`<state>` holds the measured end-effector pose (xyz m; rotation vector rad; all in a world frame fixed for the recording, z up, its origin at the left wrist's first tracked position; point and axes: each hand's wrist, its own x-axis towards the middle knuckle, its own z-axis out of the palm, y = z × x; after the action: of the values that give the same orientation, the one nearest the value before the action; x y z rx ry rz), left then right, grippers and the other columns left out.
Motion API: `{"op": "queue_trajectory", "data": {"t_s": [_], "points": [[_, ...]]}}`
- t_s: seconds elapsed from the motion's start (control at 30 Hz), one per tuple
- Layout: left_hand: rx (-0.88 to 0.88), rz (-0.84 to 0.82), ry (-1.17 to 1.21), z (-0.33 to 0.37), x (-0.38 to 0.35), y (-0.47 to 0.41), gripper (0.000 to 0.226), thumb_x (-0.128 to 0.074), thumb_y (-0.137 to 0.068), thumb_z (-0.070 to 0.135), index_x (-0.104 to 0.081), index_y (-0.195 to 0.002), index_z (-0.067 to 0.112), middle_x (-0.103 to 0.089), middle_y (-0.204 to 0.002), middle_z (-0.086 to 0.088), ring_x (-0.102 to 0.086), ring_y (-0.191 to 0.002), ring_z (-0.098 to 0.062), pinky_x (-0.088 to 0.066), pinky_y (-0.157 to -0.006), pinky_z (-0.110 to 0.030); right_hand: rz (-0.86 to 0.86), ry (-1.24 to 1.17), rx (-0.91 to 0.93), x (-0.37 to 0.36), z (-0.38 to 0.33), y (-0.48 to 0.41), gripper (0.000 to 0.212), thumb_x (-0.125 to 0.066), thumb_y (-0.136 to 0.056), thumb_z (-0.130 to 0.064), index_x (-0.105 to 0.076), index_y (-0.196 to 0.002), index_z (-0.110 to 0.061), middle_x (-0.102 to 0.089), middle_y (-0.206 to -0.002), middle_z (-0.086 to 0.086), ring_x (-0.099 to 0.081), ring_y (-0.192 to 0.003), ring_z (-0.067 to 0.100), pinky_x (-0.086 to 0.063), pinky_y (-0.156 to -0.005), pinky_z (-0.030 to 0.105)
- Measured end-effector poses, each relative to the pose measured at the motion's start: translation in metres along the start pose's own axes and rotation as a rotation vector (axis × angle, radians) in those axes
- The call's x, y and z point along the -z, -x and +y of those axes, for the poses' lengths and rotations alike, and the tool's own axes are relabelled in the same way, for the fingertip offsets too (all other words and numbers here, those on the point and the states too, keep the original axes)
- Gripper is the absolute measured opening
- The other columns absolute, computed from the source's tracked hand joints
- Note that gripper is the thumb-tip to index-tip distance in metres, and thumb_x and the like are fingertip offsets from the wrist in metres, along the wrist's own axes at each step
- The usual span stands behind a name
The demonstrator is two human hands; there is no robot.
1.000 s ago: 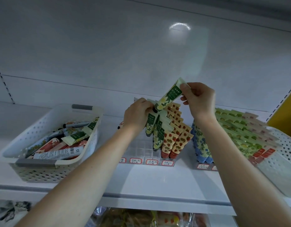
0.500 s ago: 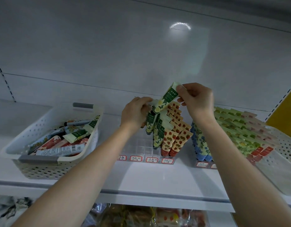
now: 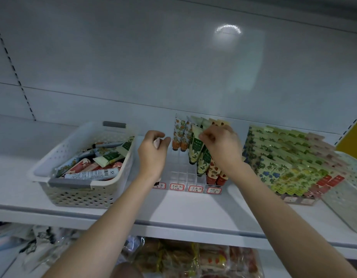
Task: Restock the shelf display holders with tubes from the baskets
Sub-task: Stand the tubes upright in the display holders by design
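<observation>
the green tube (image 3: pixel 196 146) stood nearly upright in the clear holder (image 3: pixel 181 174) on the shelf (image 3: pixel 193 207), cap down, among the other tubes. the right hand (image 3: pixel 221 146) pinched its flat crimped top, fingers closed on it. it looked light and soft-walled, likely to dent if squeezed mid-body, so the stiff crimp seemed the best hold. the left hand (image 3: pixel 153 151) curled around a small pale item, near the basket (image 3: pixel 83 189).
</observation>
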<state>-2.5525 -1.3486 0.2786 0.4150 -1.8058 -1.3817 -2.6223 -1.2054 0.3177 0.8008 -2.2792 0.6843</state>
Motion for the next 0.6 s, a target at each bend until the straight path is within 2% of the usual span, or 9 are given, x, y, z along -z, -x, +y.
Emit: {"op": "queue_trajectory", "data": {"t_s": [0.1, 0.23, 0.3, 0.4, 0.47, 0.6], "points": [[0.019, 0.01, -0.008, -0.003, 0.005, 0.004, 0.007, -0.061, -0.088, 0.01, -0.055, -0.089, 0.012, -0.051, -0.08, 0.016, -0.053, -0.074, -0.023, -0.037, -0.066, -0.023, 0.085, 0.064, 0.006, -0.005, -0.001, 0.003, 0.017, -0.065, -0.074, -0.018, -0.068, -0.061, -0.007, -0.061, -0.055, 0.007, -0.057, -0.063, 0.03, -0.035, -0.056, 0.025], [0.018, 0.008, 0.0, -0.007, 0.008, 0.006, 0.006, -0.061, -0.088, 0.01, -0.056, -0.09, 0.011, -0.053, -0.08, 0.015, -0.053, -0.074, -0.022, -0.038, -0.066, -0.025, 0.077, 0.138, -0.004, -0.004, -0.005, 0.002, 0.014, -0.066, -0.07, -0.019, -0.07, -0.06, -0.009, -0.062, -0.06, 0.008, -0.058, -0.066, 0.032, -0.036, -0.058, 0.028], [0.015, 0.006, -0.003, -0.008, 0.009, 0.006, 0.006, -0.061, -0.088, 0.012, -0.055, -0.09, 0.011, -0.053, -0.079, 0.013, -0.054, -0.073, -0.022, -0.039, -0.064, -0.026, 0.001, 0.187, -0.016, 0.001, -0.007, -0.001, 0.013, -0.066, -0.077, -0.018, -0.072, -0.071, -0.008, -0.064, -0.073, 0.012, -0.057, -0.08, 0.035, -0.034, -0.064, 0.031], [0.019, 0.002, -0.006, -0.008, 0.01, 0.005, 0.007, -0.06, -0.089, 0.013, -0.053, -0.091, 0.01, -0.052, -0.076, 0.009, -0.053, -0.07, -0.023, -0.04, -0.058, -0.022, -0.212, 0.288, -0.075, 0.007, -0.009, -0.01, 0.023, -0.054, -0.092, -0.029, -0.07, -0.096, -0.013, -0.063, -0.102, 0.009, -0.048, -0.108, 0.03, -0.034, -0.081, 0.033], [0.014, -0.007, -0.009, -0.009, 0.01, 0.005, 0.008, -0.06, -0.089, 0.013, -0.053, -0.09, 0.01, -0.053, -0.074, 0.006, -0.054, -0.071, -0.025, -0.04, -0.059, -0.025, -0.27, 0.3, -0.096, 0.008, -0.011, -0.015, 0.026, -0.051, -0.093, -0.031, -0.069, -0.099, -0.013, -0.062, -0.108, 0.008, -0.046, -0.112, 0.029, -0.035, -0.086, 0.033], [0.028, -0.02, 0.001, -0.009, 0.009, 0.006, 0.008, -0.06, -0.089, 0.013, -0.053, -0.089, 0.008, -0.053, -0.074, 0.003, -0.055, -0.072, -0.026, -0.04, -0.06, -0.027, -0.281, 0.31, -0.1, 0.006, -0.011, -0.017, 0.026, -0.051, -0.094, -0.031, -0.068, -0.096, -0.012, -0.061, -0.109, 0.008, -0.046, -0.112, 0.029, -0.035, -0.088, 0.034]]}}
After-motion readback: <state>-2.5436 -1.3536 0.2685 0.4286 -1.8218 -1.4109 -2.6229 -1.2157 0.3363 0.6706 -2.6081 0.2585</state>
